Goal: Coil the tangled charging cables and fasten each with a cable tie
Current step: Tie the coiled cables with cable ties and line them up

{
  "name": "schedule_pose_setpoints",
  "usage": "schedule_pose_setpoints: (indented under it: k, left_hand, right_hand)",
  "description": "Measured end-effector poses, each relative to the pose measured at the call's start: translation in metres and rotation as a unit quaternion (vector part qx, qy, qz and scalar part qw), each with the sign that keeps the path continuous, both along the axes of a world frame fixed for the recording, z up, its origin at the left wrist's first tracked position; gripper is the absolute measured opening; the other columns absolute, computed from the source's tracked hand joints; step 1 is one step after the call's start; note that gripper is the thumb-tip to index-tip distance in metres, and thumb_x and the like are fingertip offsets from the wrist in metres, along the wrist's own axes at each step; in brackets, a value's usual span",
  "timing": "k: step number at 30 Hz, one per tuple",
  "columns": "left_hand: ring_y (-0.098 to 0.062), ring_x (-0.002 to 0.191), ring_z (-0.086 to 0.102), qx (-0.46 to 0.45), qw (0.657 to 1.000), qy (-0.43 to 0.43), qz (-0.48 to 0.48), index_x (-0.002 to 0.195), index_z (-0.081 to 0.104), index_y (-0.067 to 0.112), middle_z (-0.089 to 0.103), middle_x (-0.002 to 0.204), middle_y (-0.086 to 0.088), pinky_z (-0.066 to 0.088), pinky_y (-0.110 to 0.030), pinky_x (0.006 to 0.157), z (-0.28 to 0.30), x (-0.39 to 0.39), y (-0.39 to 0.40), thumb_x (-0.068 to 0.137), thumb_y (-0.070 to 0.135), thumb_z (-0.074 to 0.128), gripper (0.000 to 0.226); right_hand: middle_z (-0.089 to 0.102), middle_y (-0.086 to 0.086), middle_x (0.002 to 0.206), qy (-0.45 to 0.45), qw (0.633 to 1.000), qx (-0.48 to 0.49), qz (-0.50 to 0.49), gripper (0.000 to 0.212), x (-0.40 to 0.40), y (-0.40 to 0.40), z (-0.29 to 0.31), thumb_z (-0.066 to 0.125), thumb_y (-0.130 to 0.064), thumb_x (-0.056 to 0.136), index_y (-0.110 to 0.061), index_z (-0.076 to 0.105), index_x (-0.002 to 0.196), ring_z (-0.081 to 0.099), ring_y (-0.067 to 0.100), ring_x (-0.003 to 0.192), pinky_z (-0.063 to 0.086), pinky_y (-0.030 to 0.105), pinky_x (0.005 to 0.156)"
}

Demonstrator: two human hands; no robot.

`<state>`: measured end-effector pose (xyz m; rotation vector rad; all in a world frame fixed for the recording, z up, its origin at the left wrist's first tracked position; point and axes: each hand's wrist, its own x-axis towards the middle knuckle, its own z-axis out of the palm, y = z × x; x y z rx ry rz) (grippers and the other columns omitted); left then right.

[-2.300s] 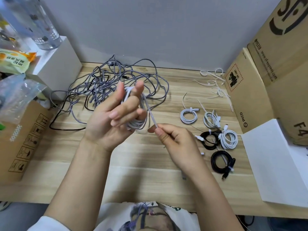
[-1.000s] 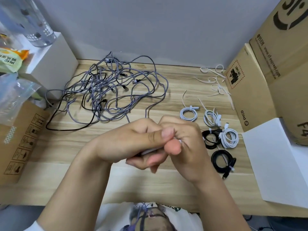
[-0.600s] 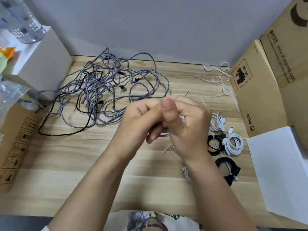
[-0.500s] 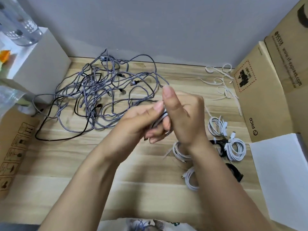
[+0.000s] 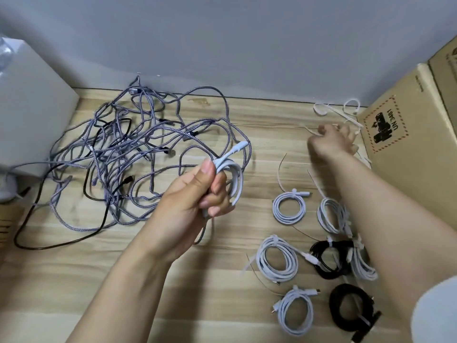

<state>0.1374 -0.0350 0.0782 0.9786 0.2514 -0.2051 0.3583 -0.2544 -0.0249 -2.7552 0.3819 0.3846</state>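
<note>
My left hand (image 5: 195, 201) grips a small coil of white cable (image 5: 235, 179) above the middle of the wooden table (image 5: 74, 280); one plug end sticks up from the coil. My right hand (image 5: 331, 142) is stretched to the far right, over the loose white cable ties (image 5: 321, 110). It is blurred, and I cannot tell whether it pinches a tie. A large tangle of grey braided and black cables (image 5: 138, 149) lies at the back left.
Several tied coils lie at the right under my right forearm, some white (image 5: 289, 209) and some black (image 5: 351, 308). A cardboard box (image 5: 408, 149) stands at the right edge and a white box (image 5: 32, 112) at the far left.
Both hands were together on the white coil. My right hand has let go and reached back right to the ties, while my left hand keeps the coil. The view has tilted lower and rightward.
</note>
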Motion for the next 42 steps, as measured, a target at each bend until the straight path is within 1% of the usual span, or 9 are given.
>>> schedule_pose_setpoints:
  k: [3, 8, 13, 18, 24, 30, 34, 37, 42]
  left_hand:
    - [-0.008, 0.044, 0.031, -0.005, 0.999, 0.031, 0.003, 0.055, 0.050, 0.025, 0.028, 0.048, 0.010, 0.050, -0.029, 0.070, -0.001, 0.003, 0.001, 0.087, 0.043, 0.050, 0.037]
    - [-0.008, 0.043, 0.030, -0.022, 0.998, 0.049, 0.015, 0.054, 0.051, 0.024, 0.027, 0.048, 0.009, 0.057, -0.032, 0.069, 0.000, 0.004, -0.003, 0.083, 0.043, 0.043, 0.035]
    - [-0.007, 0.042, 0.029, -0.004, 0.997, 0.063, 0.042, 0.056, 0.052, 0.023, 0.027, 0.048, 0.009, 0.056, -0.029, 0.061, 0.003, -0.004, -0.003, 0.089, 0.047, 0.047, 0.041]
    - [-0.007, 0.041, 0.027, 0.011, 0.996, 0.065, 0.058, 0.066, 0.040, 0.017, 0.026, 0.048, 0.009, 0.053, -0.027, 0.058, 0.013, -0.020, -0.004, 0.081, 0.043, 0.042, 0.030]
    - [-0.007, 0.041, 0.028, 0.009, 0.996, 0.062, 0.059, 0.055, 0.049, 0.023, 0.026, 0.048, 0.009, 0.053, -0.026, 0.056, 0.012, -0.022, -0.001, 0.081, 0.043, 0.044, 0.033]
    - [-0.007, 0.041, 0.028, 0.020, 0.997, 0.059, 0.055, 0.056, 0.049, 0.024, 0.026, 0.048, 0.009, 0.051, -0.024, 0.054, 0.005, -0.009, -0.006, 0.082, 0.042, 0.043, 0.033]
    - [-0.007, 0.042, 0.028, 0.060, 0.994, 0.064, 0.063, 0.065, 0.039, 0.019, 0.025, 0.049, 0.009, 0.047, -0.022, 0.052, 0.002, -0.011, -0.010, 0.081, 0.045, 0.043, 0.031]
    - [-0.006, 0.044, 0.025, 0.106, 0.991, 0.048, 0.063, 0.065, 0.034, 0.020, 0.026, 0.050, 0.009, 0.043, -0.020, 0.053, 0.002, -0.018, -0.012, 0.079, 0.045, 0.045, 0.031]
    - [-0.006, 0.048, 0.027, 0.181, 0.977, 0.024, 0.110, 0.075, 0.045, 0.019, 0.030, 0.052, 0.008, 0.040, -0.019, 0.055, 0.002, -0.035, -0.017, 0.079, 0.041, 0.063, 0.029]
  right_hand:
    - [0.031, 0.009, 0.147, 0.019, 0.999, -0.016, 0.032, 0.047, 0.004, -0.008, -0.011, 0.051, -0.028, 0.089, -0.024, 0.045, 0.136, 0.023, 0.030, 0.136, 0.022, 0.040, 0.107]
    - [0.034, 0.011, 0.144, -0.042, 0.998, -0.023, 0.048, 0.045, -0.004, -0.003, -0.019, 0.044, -0.004, 0.089, -0.005, 0.047, 0.134, 0.029, 0.030, 0.134, 0.023, 0.035, 0.108]
    - [0.040, 0.013, 0.138, -0.041, 0.995, 0.047, 0.074, 0.035, -0.026, 0.013, -0.019, 0.049, -0.007, 0.087, -0.004, 0.055, 0.122, 0.036, 0.030, 0.129, 0.028, 0.034, 0.104]
    - [0.034, 0.008, 0.144, 0.003, 0.995, 0.060, 0.081, 0.050, -0.044, 0.013, -0.018, 0.057, -0.014, 0.085, -0.013, 0.047, 0.134, 0.034, 0.028, 0.132, 0.027, 0.035, 0.108]
    - [0.017, 0.007, 0.149, -0.016, 0.997, 0.073, 0.031, 0.055, -0.028, 0.018, -0.012, 0.055, -0.013, 0.082, -0.019, 0.045, 0.135, 0.028, 0.029, 0.134, 0.025, 0.035, 0.110]
    - [0.025, 0.007, 0.145, 0.016, 0.994, 0.110, -0.021, 0.053, -0.019, 0.022, -0.026, 0.057, -0.014, 0.083, -0.002, 0.040, 0.132, 0.037, 0.028, 0.130, 0.030, 0.031, 0.109]
    - [0.032, 0.006, 0.136, -0.066, 0.960, 0.273, -0.022, 0.039, -0.046, 0.035, -0.003, 0.059, -0.007, 0.085, -0.004, 0.050, 0.122, 0.043, 0.023, 0.123, 0.031, 0.026, 0.103]
    - [0.035, -0.002, 0.124, -0.133, 0.897, 0.418, 0.057, 0.042, -0.102, 0.053, 0.040, 0.061, 0.000, 0.084, -0.002, 0.052, 0.125, 0.042, 0.013, 0.117, 0.033, 0.015, 0.100]
    - [0.042, -0.014, 0.126, -0.137, 0.835, 0.497, 0.195, 0.050, -0.213, 0.075, 0.090, 0.063, -0.023, 0.076, -0.011, 0.054, 0.124, 0.041, 0.000, 0.123, 0.032, 0.020, 0.107]
